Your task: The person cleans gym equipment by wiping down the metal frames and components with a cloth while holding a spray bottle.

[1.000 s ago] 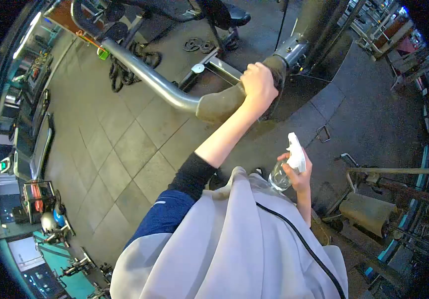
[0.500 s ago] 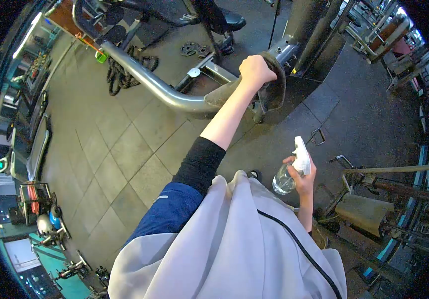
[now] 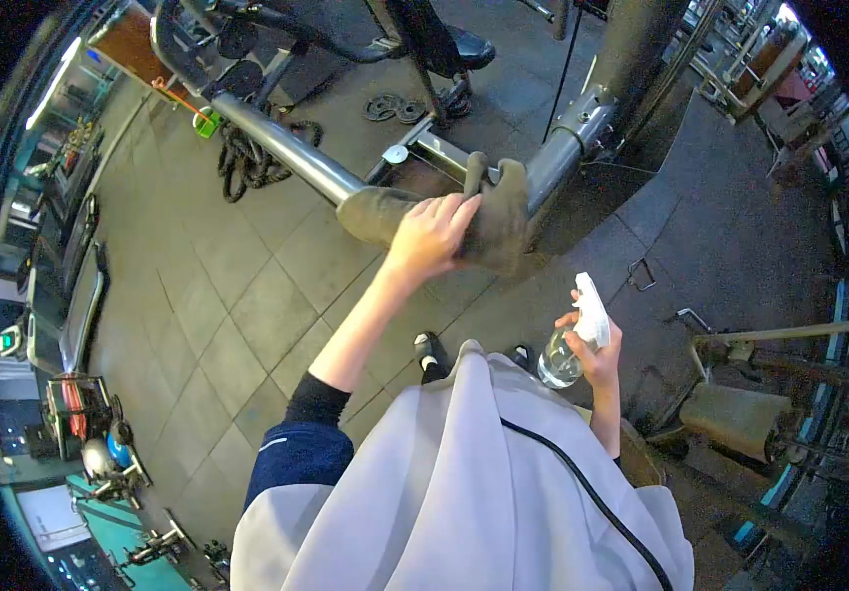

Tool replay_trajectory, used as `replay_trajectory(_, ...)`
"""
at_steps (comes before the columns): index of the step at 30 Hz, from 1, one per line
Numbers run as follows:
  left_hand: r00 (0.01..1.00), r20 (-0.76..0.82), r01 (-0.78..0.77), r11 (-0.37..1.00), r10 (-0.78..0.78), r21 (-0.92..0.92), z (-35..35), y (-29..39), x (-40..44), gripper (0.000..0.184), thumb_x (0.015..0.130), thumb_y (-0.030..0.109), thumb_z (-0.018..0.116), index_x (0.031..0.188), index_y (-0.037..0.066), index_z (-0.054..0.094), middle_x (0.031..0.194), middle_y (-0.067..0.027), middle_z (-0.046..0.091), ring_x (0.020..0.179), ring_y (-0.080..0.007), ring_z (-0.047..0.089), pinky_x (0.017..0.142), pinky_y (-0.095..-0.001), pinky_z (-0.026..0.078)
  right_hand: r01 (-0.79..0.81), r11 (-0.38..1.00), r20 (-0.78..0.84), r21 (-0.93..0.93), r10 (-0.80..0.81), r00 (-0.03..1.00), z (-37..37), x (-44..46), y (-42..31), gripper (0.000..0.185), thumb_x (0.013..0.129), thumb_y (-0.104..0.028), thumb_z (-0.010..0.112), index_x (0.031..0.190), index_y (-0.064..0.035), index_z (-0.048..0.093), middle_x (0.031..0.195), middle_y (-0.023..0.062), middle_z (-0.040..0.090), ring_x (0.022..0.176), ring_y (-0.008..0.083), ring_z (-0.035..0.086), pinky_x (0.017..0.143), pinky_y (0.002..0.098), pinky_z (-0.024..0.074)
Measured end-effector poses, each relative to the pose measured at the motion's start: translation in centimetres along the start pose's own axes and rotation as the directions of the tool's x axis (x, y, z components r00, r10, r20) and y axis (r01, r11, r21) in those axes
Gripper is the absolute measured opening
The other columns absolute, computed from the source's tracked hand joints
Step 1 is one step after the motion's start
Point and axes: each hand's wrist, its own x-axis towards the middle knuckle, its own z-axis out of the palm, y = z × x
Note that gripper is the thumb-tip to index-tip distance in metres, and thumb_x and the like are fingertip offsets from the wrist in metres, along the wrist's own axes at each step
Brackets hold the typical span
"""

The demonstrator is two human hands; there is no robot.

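Note:
My left hand (image 3: 431, 234) is closed on a dark olive-grey cloth (image 3: 493, 231), which is draped over the bend of a thick metal machine tube (image 3: 291, 150). The cloth hides the bend, and one fold of it stands up beside my fingers. Lower right, my right hand (image 3: 597, 353) is wrapped around a clear spray bottle (image 3: 560, 364) with a white trigger head (image 3: 592, 313). Some clear liquid shows in the bottle, which is held slightly tilted, apart from the machine.
A black battle rope (image 3: 247, 167) and small weight plates (image 3: 393, 107) lie on the tiled floor (image 3: 237, 305). A padded bench machine (image 3: 735, 419) stands at right, with a metal handle (image 3: 642, 275) on the floor nearby. A treadmill (image 3: 79, 305) is at far left.
My left hand has moved left and toward me along the tube, carrying the cloth from the right part to the bend. My right hand with the spray bottle has barely moved.

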Motion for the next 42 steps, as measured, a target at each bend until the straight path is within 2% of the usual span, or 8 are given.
replay_trajectory(5,0.954,-0.191,-0.261,0.956,0.233,-0.137,-1.0,-10.4,-5.5,0.056,0.063,0.04,0.066,0.109,0.009,0.059,0.098,-0.0098,0.061,0.093,-0.0291,0.06,0.08,-0.0404,0.048,-0.002,1.0,-0.006,0.018,0.002,1.0,4.2,0.3,-0.3,0.053,0.072,-0.003,0.063,0.123,0.0037,0.05,0.086,0.0061,0.065,0.073,0.0072,0.056,0.066,0.0219,0.045)
replay_trajectory(8,0.97,-0.073,-0.237,0.966,0.23,-0.104,-1.9,-16.1,-5.6,0.072,0.058,0.065,0.058,0.102,0.008,0.061,0.096,-0.0121,0.061,0.093,-0.0324,0.059,0.082,-0.0433,0.046,0.036,0.999,-0.016,-0.006,-0.036,0.999,6.0,1.1,0.0,0.053,0.071,-0.004,0.064,0.122,0.0036,0.051,0.085,0.0059,0.065,0.073,0.0081,0.057,0.066,0.0229,0.0456)
replay_trajectory(10,0.973,0.044,-0.225,0.972,0.228,-0.073,-2.4,-19.1,-5.1,0.065,0.049,0.045,0.074,0.104,0.011,0.059,0.1,-0.0082,0.061,0.097,-0.029,0.058,0.085,-0.0412,0.046,0.07,0.997,-0.025,-0.029,-0.07,0.997,6.2,1.2,0.7,0.052,0.071,-0.006,0.065,0.12,0.0034,0.053,0.084,0.0057,0.065,0.074,0.0098,0.059,0.068,0.0247,0.047)
replay_trajectory(15,0.964,0.238,-0.125,0.992,0.117,0.019,-4.5,-28.7,-4.0,0.084,0.032,0.033,0.088,0.106,0.008,0.055,0.104,-0.0113,0.058,0.1,-0.0325,0.055,0.09,-0.0425,0.044,0.07,0.997,-0.092,-0.02,-0.071,0.993,7.5,0.6,0.8,0.052,0.071,-0.007,0.066,0.12,0.0029,0.053,0.084,0.0057,0.065,0.074,0.0099,0.059,0.068,0.0247,0.0473)
replay_trajectory(19,0.947,0.306,-0.114,0.993,0.099,0.032,-4.1,-31.7,-3.0,0.082,0.032,0.03,0.087,0.104,0.008,0.054,0.104,-0.0115,0.058,0.1,-0.0328,0.054,0.09,-0.0422,0.044,-0.007,1.0,-0.144,-0.019,0.004,0.99,7.7,-0.7,1.3,0.053,0.071,-0.007,0.067,0.121,0.0023,0.052,0.086,0.0051,0.065,0.077,0.0094,0.059,0.068,0.0249,0.0474)
replay_trajectory(21,0.925,0.368,-0.107,0.994,0.097,0.008,-4.1,-31.3,-3.0,0.081,0.033,0.031,0.087,0.103,0.008,0.054,0.103,-0.0114,0.058,0.099,-0.0329,0.054,0.09,-0.0423,0.043,-0.027,0.999,-0.176,-0.02,0.023,0.984,7.7,-1.3,1.2,0.054,0.071,-0.007,0.067,0.122,0.0024,0.051,0.086,0.0051,0.065,0.077,0.0092,0.059,0.068,0.0247,0.0472)
replay_trajectory(29,0.968,0.111,-0.225,0.974,0.225,-0.011,-3.1,-25.3,-3.7,0.078,0.037,0.048,0.08,0.099,0.008,0.057,0.096,-0.01,0.057,0.095,-0.0325,0.053,0.088,-0.0447,0.04,-0.012,1.0,-0.202,0.025,0.017,0.979,6.5,-2.2,1.6,0.056,0.073,-0.012,0.069,0.123,0.0032,0.05,0.087,0.0057,0.065,0.079,0.0089,0.058,0.069,0.0228,0.0458)
replay_trajectory(42,1.0,-0.007,0.013,1.0,-0.013,0.018,-2.0,-7.7,-4.5,0.072,0.035,0.048,0.079,0.089,0.006,0.058,0.09,-0.0102,0.059,0.089,-0.0317,0.056,0.086,-0.0439,0.042,0.038,0.983,0.133,0.177,-0.062,0.989,-0.6,7.0,2.1,0.051,0.076,-0.01,0.066,0.122,0.0046,0.051,0.09,0.0069,0.065,0.079,0.0083,0.057,0.07,0.0229,0.0448)
